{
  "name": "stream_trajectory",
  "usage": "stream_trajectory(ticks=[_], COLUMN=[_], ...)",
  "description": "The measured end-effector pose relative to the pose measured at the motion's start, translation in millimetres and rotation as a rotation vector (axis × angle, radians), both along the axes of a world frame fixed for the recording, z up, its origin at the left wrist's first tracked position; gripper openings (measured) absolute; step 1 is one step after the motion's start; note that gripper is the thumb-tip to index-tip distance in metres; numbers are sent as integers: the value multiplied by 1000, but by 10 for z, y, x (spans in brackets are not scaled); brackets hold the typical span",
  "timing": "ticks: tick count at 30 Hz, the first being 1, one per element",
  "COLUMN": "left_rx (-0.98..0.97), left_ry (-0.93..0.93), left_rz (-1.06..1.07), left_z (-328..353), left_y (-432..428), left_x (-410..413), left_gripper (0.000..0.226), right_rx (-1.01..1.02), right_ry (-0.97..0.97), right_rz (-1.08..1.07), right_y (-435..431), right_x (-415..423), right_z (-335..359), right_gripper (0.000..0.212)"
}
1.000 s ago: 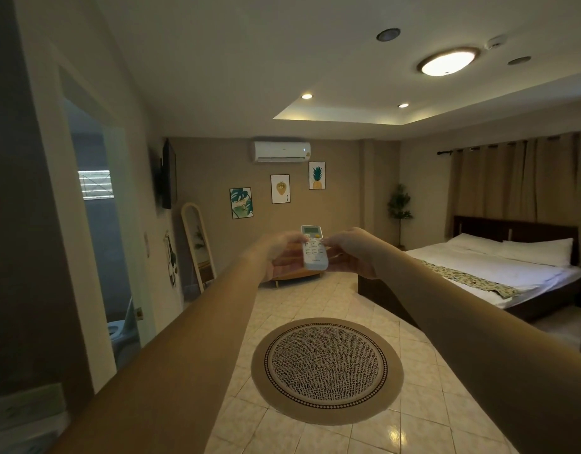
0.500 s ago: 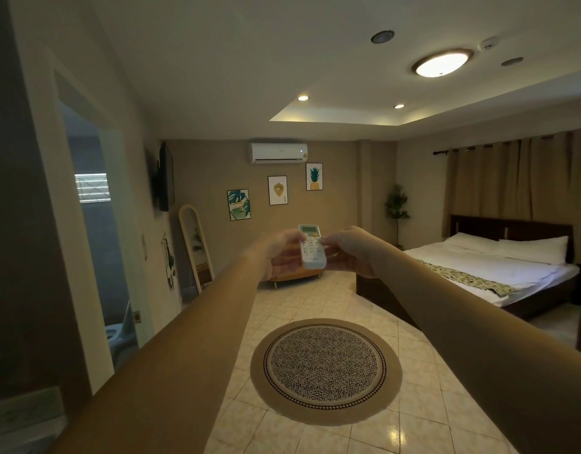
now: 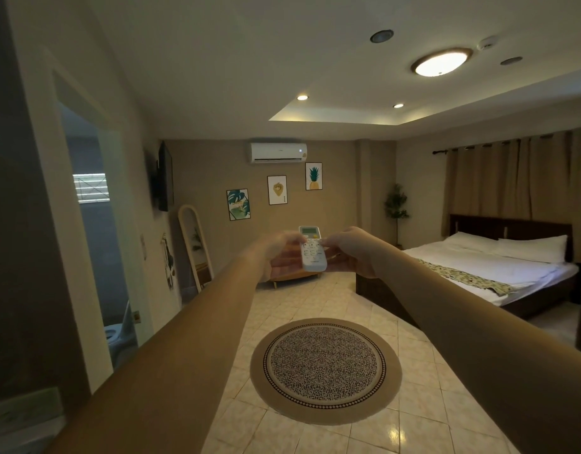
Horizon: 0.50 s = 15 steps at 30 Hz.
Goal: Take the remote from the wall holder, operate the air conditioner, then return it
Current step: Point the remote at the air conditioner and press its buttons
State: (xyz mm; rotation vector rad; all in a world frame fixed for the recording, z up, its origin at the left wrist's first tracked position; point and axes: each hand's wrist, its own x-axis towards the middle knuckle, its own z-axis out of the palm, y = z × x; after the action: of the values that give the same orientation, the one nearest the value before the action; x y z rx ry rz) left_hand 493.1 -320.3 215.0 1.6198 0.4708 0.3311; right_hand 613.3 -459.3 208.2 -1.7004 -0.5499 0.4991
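A white remote (image 3: 312, 250) with a small screen at its top is held out in front of me, upright, its buttons facing me. My left hand (image 3: 277, 255) cups it from behind and the left. My right hand (image 3: 351, 249) touches its button face with a fingertip near the upper buttons. The white air conditioner (image 3: 277, 152) hangs high on the far wall, straight above the remote. No wall holder is in view.
A round patterned rug (image 3: 325, 368) lies on the tiled floor below my arms. A bed (image 3: 498, 267) stands at the right, a leaning mirror (image 3: 196, 250) and an open doorway (image 3: 96, 244) at the left. Pictures and a plant (image 3: 395, 204) line the far wall.
Both hands stay on the remote in nearly the same spot. The view has shifted a little; my right fingertip sits slightly higher on the buttons.
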Motion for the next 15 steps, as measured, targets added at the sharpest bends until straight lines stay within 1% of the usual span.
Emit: stream_trajectory(ticks=[5,8,12,15], left_rx=[4,16,16,13], left_ry=[-8,-4,2,-7], left_rz=[4,5,-8,-30], left_z=[-9,-7,11,16], left_y=[0,16,40,74], left_x=[-15,-15,-37,-53], left_gripper=[14,16,10,17], right_rx=[2,8,-1,-1], right_ry=[0,1,-20,-50], right_rz=[9,13,8,19], right_y=[-1,5,19,11], right_x=[-5,-5,12,-14], right_z=[-13,-22,-31,-34], right_gripper=[29,29,31,27])
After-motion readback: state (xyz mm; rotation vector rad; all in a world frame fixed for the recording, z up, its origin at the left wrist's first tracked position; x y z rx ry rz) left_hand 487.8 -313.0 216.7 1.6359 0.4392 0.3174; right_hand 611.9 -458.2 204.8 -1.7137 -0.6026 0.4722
